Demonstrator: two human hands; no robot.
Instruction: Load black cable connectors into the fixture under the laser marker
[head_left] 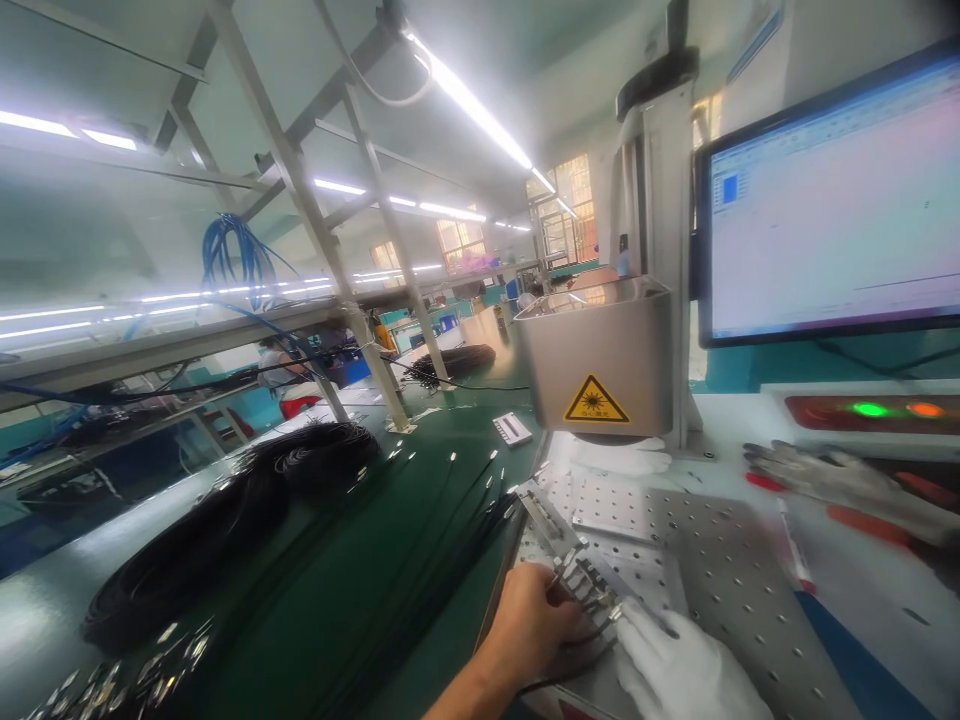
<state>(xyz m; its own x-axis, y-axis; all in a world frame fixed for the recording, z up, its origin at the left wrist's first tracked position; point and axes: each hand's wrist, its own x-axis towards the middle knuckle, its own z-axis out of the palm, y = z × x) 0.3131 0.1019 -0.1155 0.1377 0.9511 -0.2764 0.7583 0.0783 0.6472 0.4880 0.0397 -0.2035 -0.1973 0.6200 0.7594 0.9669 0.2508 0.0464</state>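
Working cable ends at the metal holder (581, 580)
Left hand (536, 625) fingers pinching a black cable (450, 560); gloved right hand (675, 670) pressing down, fingers together.

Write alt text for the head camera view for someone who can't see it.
A bare left hand and a white-gloved right hand handle black cable ends on a perforated metal plate beneath a laser machine head. Coiled black cables lie on the green bench; a monitor glows at right.

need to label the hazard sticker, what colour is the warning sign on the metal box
Yellow triangle with a black border and black laser symbol, on the metal box; sign shows best in the head view.
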